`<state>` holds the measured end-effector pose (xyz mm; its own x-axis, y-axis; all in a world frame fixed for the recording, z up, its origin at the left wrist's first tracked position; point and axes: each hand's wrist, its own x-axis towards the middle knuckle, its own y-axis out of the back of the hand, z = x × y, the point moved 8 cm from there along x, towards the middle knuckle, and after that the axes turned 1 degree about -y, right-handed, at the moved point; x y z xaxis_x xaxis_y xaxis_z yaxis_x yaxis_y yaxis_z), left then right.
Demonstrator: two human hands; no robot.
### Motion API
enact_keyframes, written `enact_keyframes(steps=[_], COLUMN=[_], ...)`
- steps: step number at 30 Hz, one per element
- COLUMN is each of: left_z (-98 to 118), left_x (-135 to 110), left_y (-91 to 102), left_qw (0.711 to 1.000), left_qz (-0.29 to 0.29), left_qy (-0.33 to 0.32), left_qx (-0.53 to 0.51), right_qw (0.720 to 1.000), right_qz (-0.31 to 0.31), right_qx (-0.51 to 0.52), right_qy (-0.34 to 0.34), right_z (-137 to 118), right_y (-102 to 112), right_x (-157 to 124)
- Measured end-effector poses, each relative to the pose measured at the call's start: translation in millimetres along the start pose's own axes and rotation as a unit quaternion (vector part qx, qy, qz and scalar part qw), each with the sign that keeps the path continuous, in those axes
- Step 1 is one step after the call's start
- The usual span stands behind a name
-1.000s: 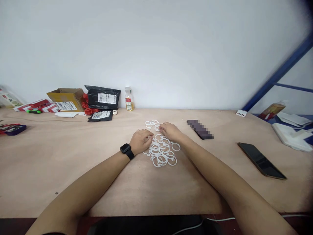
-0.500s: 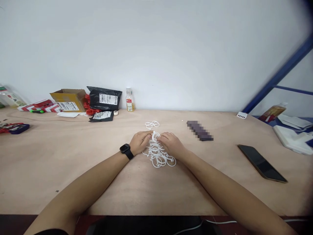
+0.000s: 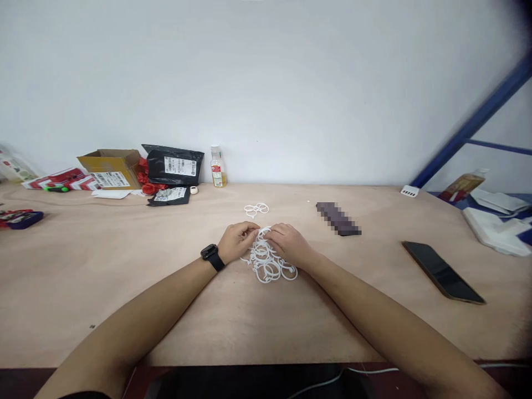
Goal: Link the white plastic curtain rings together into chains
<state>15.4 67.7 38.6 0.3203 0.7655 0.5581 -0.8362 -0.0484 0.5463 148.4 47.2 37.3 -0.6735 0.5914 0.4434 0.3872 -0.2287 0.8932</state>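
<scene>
Between my two hands is a white plastic ring [image 3: 265, 229], pinched from both sides at the far end of a heap. My left hand [image 3: 238, 240], with a black watch [image 3: 209, 252] on its wrist, has thumb and forefinger closed on the ring's left side. On the other side, my right hand [image 3: 290, 244] grips it with bent fingers that partly cover it. Right below them lies a pile of white plastic rings [image 3: 268, 271] with small clasps, overlapping one another. A few more joined rings [image 3: 256, 209] lie apart, just beyond my hands.
A phone [image 3: 444, 272] and a blurred dark rectangular item [image 3: 338, 219] lie to the right. Along the wall stand a bottle [image 3: 218, 167], a black parcel bag [image 3: 174, 166] and an open cardboard box [image 3: 110, 169]. A white multi-hole block [image 3: 409, 191] sits at the back right.
The ring between my hands has sunk slightly toward the pile and tilted. Both hands stay close together; the whole view has shifted a little.
</scene>
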Motion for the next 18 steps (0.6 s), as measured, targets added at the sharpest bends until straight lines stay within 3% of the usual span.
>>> enact_keyframes(steps=[5,10,13,18], left_z=[-1,-4,-9,-12], left_x=[3,5,6,6], left_y=[12.1,13.4,13.0,13.2], left_qw=[0.993,0.989,0.99,0.991], left_qz=[0.079,0.078,0.077,0.081], left_qy=[-0.029,-0.016,0.015,0.016], left_qx=[0.083,0.122,0.115,0.109], right_qw=[0.994,0.962,0.942,0.939], right_qz=[0.072,0.155,0.171,0.181], right_qx=[0.066,0.135,0.167,0.18], right_qy=[-0.049,-0.177,-0.237,-0.23], right_z=[11,38,51,56], right_y=[10,17,16,17], right_x=[-4,-15,-20,-20])
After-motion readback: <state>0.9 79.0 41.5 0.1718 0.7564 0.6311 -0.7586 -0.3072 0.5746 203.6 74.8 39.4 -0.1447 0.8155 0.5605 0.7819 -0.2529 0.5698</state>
